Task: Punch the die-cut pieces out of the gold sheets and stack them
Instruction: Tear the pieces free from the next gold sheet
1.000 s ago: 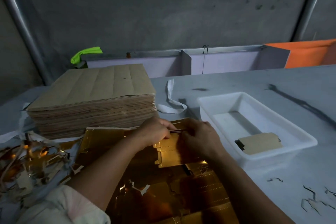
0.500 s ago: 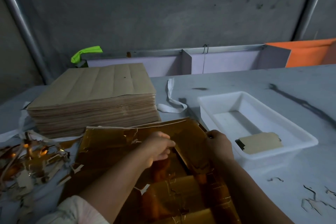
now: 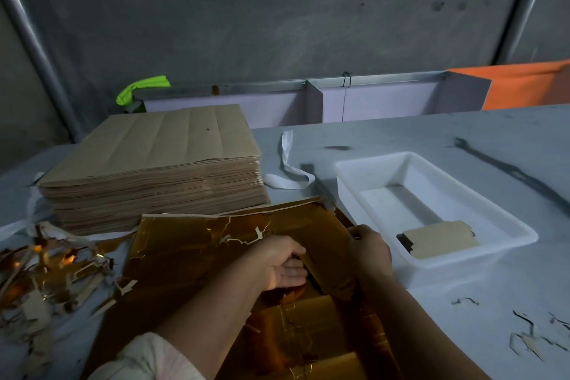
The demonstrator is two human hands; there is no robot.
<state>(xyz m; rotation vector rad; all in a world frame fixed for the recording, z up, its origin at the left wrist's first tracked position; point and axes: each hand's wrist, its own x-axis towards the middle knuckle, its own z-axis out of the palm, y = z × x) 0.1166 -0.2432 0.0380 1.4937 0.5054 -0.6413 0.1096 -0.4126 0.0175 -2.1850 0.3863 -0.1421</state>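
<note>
Table (image 3: 401, 133): L hand (image 3: 279, 262), R hand (image 3: 370, 251) grip gold sheet (image 3: 191, 244).

Tall cardboard stack (image 3: 154, 170) blocks the left centre; white tray (image 3: 431, 210) walls the right; scrap heap (image 3: 46, 271) crowds lower left; bare table (image 3: 462, 133) lies open upper right.

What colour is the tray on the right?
The tray is plain white, shown best in the head view.

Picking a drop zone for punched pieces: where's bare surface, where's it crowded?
Free: table behind and right of the white tray; tray floor beyond the brown piece. Crowded: scrap pile at left, gold sheets front centre, brown sheet stack behind them, scraps near right.
</note>
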